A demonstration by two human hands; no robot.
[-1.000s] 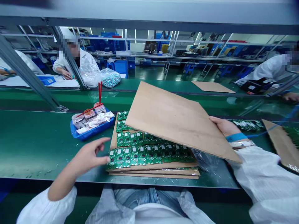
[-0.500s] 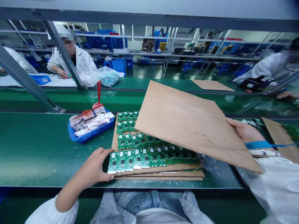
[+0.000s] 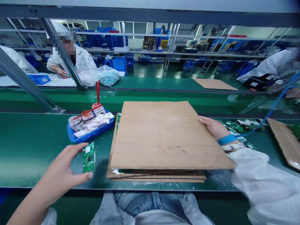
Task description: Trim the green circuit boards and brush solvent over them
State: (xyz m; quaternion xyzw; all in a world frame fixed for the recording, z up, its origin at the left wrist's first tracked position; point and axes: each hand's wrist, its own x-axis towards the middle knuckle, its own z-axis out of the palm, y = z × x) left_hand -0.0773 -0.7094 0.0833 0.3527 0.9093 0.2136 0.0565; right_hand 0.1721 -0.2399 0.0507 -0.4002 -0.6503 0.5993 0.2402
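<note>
Okay, the left hand [image 3: 61, 165] pinches a small green circuit board [image 3: 88, 157] between thumb and fingertips, holding it over the green workbench [image 3: 35, 140], just left of the pile and just below a blue plastic tray [image 3: 93, 136]. The right hand [image 3: 212, 127] lies on the right edge of a flat cardboard sheet [image 3: 161, 136], its fingers close together on top; whether the thumb grips from underneath cannot be told. That sheet covers a pile of cardboard layers [image 3: 157, 175], and only a sliver of green boards [image 3: 118, 122] shows along its left side. A blue wristband [image 3: 227, 139] circles the right wrist. The tray holds white wipes [image 3: 97, 120] and small jars, with red sticks [image 3: 97, 92] standing upright at its far side. Right of the right hand lie a heap of green boards [image 3: 241, 124], a blue cord [image 3: 269, 112] and another cardboard piece [image 3: 281, 140]. Across the line, a co-worker [image 3: 82, 59] in a white coat sits beside a clear bag [image 3: 108, 76] of teal bits.
</note>
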